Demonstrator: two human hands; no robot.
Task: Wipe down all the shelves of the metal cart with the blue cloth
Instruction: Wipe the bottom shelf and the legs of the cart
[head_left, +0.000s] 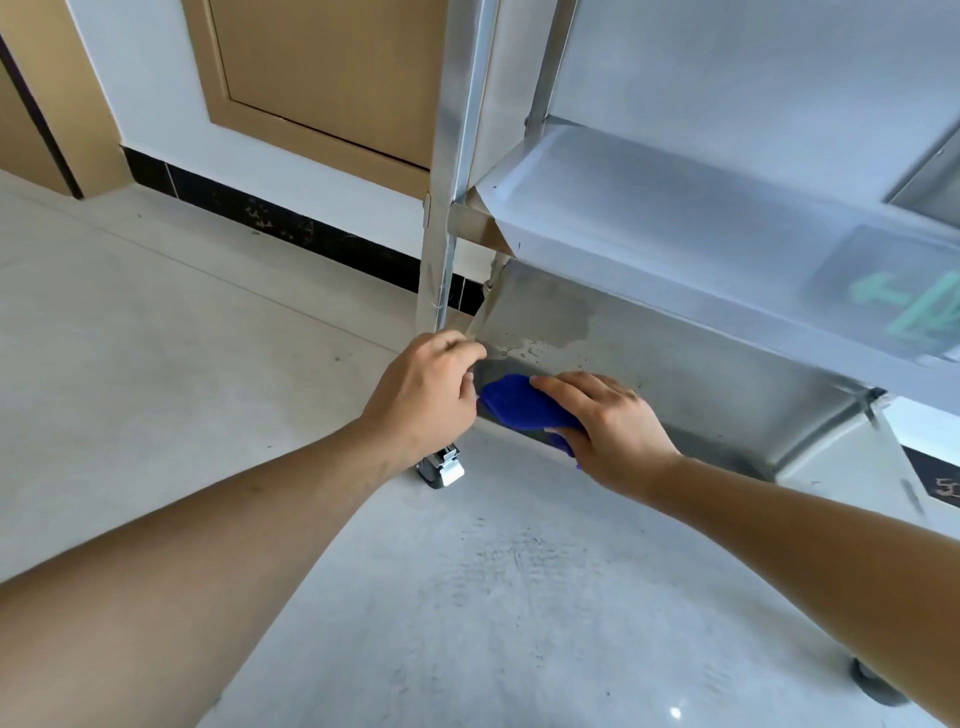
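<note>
The metal cart (449, 156) stands in front of me, seen from low down. Its bottom shelf (675, 374) shows wet streaks and drops near the left corner. My right hand (608, 431) lies flat on the blue cloth (514, 405) and presses it onto the bottom shelf at that corner. My left hand (426, 389) grips the cart's front left post just above the shelf corner. The middle shelf (649, 218) hangs above my hands, and the top shelf's underside fills the upper right.
A locking caster (444, 467) sits under the left post, and another wheel (878, 686) shows at the lower right. The pale floor (156, 338) spreads to the left. A wall with a black skirting (291, 223) and a wooden door panel (332, 67) stands behind.
</note>
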